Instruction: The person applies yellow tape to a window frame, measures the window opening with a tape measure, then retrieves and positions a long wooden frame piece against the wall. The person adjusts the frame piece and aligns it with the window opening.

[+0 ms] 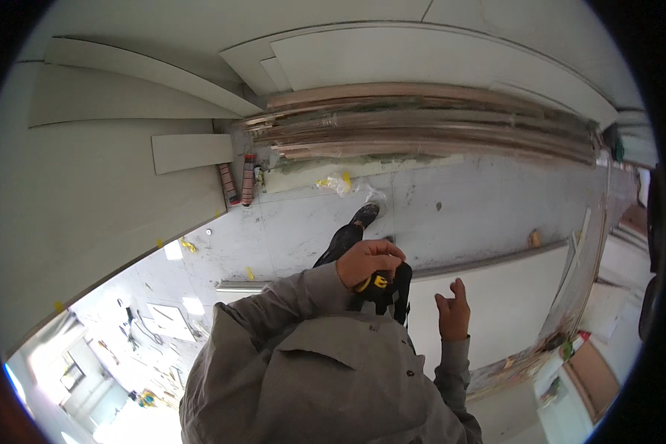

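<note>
My left hand [369, 262] is in front of my waist, its fingers curled. Right beneath it is a black and yellow object [381, 282] that looks like a tape measure; the hand partly hides it and seems closed on its upper side. To the right, my right hand [453, 314] is raised with thumb and fingers apart, and nothing shows in it. Below that hand lies a large pale board [496, 296].
A long stack of boards [422, 122] lies ahead along the wall. Two reddish rolls [238, 181] stand by a large panel [111, 185] at the left. Crumpled clear and yellow plastic [338, 183] lies on the grey floor [481, 207] near my foot [365, 215].
</note>
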A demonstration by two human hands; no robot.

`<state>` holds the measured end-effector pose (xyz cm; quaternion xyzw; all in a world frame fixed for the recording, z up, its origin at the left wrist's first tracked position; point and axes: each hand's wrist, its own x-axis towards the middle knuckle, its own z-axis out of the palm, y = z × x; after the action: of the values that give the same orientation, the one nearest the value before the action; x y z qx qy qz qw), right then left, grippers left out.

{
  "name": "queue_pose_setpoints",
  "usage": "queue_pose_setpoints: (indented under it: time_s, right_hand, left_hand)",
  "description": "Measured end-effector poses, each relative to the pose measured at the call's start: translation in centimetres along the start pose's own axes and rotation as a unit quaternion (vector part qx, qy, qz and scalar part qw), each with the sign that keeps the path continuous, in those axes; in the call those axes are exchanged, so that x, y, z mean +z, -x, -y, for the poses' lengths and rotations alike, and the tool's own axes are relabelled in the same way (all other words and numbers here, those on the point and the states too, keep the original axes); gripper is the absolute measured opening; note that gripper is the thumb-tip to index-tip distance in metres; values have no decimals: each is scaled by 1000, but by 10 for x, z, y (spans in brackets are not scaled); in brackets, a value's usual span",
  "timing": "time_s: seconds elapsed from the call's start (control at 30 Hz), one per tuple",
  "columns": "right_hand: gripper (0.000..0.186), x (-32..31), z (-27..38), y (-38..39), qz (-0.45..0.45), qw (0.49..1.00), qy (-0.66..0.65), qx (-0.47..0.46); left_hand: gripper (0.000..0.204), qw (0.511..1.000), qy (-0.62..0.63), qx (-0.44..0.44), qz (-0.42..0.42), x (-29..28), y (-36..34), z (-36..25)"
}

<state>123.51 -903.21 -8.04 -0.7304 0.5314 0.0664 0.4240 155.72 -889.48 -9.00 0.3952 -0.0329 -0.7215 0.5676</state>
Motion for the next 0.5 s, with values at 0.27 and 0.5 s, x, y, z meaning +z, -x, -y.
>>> queue_pose_setpoints:
  time_s: [0.27, 0.5]
  right_hand:
    - [67, -104, 6, -175, 115, 988, 37, -97]
    - [59, -160, 36, -336, 250, 937, 123, -212]
  left_hand:
    - [31, 992, 32, 81, -93, 41, -129, -16]
    - [28, 967, 160, 80, -180, 94, -249, 28]
